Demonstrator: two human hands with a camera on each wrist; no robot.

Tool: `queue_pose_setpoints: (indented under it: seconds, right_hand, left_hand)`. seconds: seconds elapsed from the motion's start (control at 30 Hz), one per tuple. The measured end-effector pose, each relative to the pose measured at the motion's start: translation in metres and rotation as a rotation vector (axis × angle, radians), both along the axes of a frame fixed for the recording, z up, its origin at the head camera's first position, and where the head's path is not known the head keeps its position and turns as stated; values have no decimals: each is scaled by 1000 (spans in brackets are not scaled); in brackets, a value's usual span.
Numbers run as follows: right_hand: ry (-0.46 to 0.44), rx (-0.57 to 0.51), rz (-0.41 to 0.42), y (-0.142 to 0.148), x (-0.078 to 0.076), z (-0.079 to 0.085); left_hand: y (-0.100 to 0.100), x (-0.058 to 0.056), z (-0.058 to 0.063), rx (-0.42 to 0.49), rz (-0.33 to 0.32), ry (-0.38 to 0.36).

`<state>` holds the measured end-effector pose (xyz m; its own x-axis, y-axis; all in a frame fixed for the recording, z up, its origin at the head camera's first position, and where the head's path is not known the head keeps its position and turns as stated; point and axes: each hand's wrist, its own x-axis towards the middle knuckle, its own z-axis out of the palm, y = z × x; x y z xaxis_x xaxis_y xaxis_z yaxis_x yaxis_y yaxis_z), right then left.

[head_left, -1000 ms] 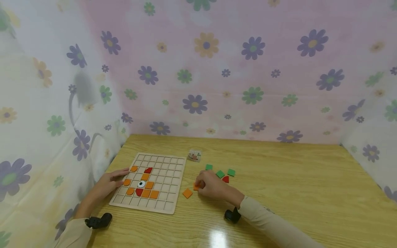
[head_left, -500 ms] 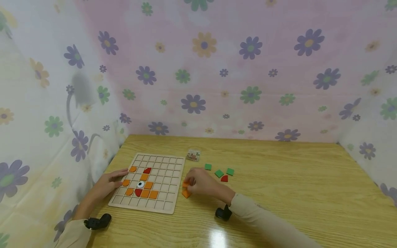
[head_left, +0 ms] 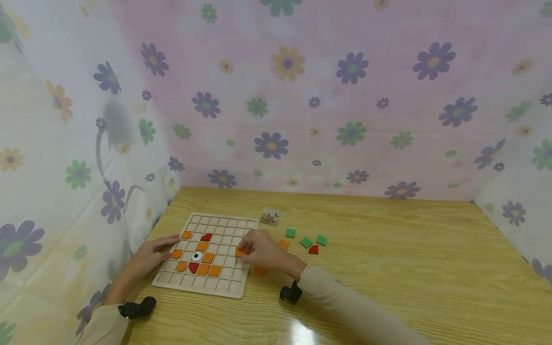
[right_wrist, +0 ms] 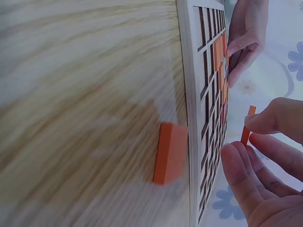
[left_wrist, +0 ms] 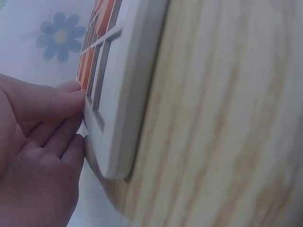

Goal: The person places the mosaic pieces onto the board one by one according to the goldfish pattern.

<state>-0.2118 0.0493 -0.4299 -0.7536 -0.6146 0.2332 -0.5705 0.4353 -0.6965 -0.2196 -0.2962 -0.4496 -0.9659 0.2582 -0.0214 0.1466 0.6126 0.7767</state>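
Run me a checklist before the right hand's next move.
1. Grip: right hand pinches a flat orange tile between thumb and fingers: ok.
2. Clearance: tile is raised off the pale wooden grid board: ok.
3. Steadying: left hand touches the board's left edge: ok.
4. Room: bare cells remain on the board's right side: ok.
5. Pattern: small printed grid card lies by the far right corner, details too small to read: cannot tell.

Orange tile (head_left: 239, 252), green tiles (head_left: 291, 233), pale gridded board (head_left: 235, 288), yellow wood-grained table (head_left: 388, 249), pink flower-printed backdrop (head_left: 319, 28).
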Motion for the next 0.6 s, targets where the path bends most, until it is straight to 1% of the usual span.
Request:
queue_pose_setpoints:
  seconds: [0.17, 0.37, 0.43, 0.6]
  right_hand:
    - [-4, -9, 10, -13, -4, -2]
    - [-36, -10, 12, -30, -8, -9]
    - [-36, 0, 13, -35, -9, -12]
    - [-16, 40, -1, -46, -10, -15]
  left_hand:
    - [0, -1, 0, 2, 3, 0]
    - [-1, -2, -1, -6, 4, 4]
    - [-2, -2, -2, -10, 2, 9]
    - [-2, -2, -3, -7, 1, 7]
